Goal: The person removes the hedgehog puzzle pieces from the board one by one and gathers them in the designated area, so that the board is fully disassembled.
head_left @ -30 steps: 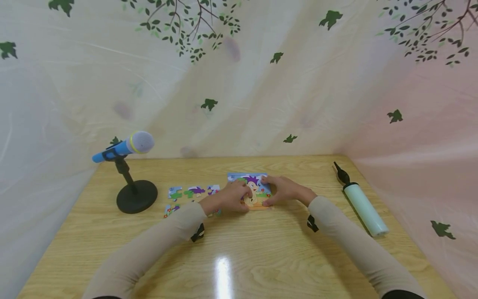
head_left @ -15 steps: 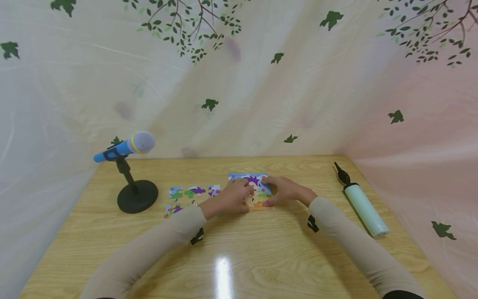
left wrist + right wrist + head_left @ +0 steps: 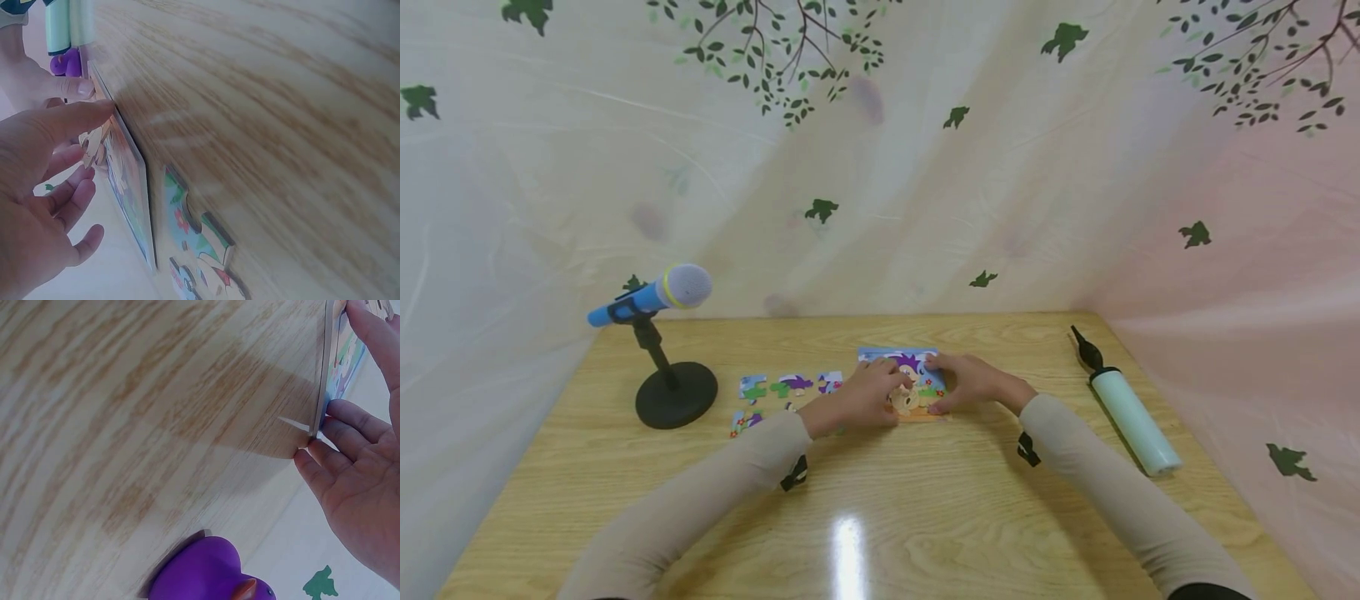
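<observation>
**A:** Where are your hands?

**B:** Both rest on the puzzle board (image 3: 917, 387), which lies flat at the table's (image 3: 880, 500) centre, toward twelve o'clock. Your left hand (image 3: 859, 398) covers its nine o'clock side, fingers spread and nearly straight, the index tip pressing the picture; nothing is pinched.

**A:** And your right hand (image 3: 972, 383)?

**B:** It lies at three o'clock, straight fingers steadying the board's edge, thumb on the near corner.

**A:** Anything around you?

**B:** Loose puzzle pieces (image 3: 782, 390) sit just beside the board at nine o'clock, a microphone on a stand (image 3: 662, 350) beyond them, an air pump (image 3: 1127, 412) well apart at three o'clock
</observation>
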### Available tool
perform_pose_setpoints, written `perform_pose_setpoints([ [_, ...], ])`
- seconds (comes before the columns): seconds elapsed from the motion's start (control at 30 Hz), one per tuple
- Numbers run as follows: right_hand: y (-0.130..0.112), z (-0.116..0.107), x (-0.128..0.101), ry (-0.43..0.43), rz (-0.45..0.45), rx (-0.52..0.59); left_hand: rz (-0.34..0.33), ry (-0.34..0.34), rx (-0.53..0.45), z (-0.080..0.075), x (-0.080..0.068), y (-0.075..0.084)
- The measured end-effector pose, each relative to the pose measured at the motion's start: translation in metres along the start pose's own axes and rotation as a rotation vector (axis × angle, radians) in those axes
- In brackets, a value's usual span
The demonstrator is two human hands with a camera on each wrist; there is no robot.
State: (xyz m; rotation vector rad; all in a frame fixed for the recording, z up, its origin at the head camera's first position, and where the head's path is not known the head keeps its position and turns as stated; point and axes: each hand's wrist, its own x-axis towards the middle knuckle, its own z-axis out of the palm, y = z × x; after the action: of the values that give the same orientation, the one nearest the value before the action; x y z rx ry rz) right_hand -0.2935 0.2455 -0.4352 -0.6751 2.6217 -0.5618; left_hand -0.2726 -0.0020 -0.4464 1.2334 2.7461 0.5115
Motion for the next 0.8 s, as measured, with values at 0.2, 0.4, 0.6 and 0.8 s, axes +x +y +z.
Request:
perform_pose_setpoints([
  [0.2, 0.0016, 0.0008, 0.0011, 0.002, -0.002, -0.005, -0.010, -0.017, -0.012, -0.0049, -0.0006, 0.0013],
  [0.4, 0.0030, 0.0015, 0.0022, 0.000, -0.001, -0.006, -0.002, -0.042, 0.023, -0.0089, 0.0005, 0.0032],
  [0.6, 0.0020, 0.0009, 0.0028, -0.005, 0.002, -0.001, 0.017, -0.039, 0.034, -0.0092, 0.0010, 0.0034],
  [0.8, 0.0011, 0.0010, 0.0019, -0.005, 0.007, 0.000, 0.052, -0.019, 0.043, -0.0061, 0.0000, 0.0006],
])
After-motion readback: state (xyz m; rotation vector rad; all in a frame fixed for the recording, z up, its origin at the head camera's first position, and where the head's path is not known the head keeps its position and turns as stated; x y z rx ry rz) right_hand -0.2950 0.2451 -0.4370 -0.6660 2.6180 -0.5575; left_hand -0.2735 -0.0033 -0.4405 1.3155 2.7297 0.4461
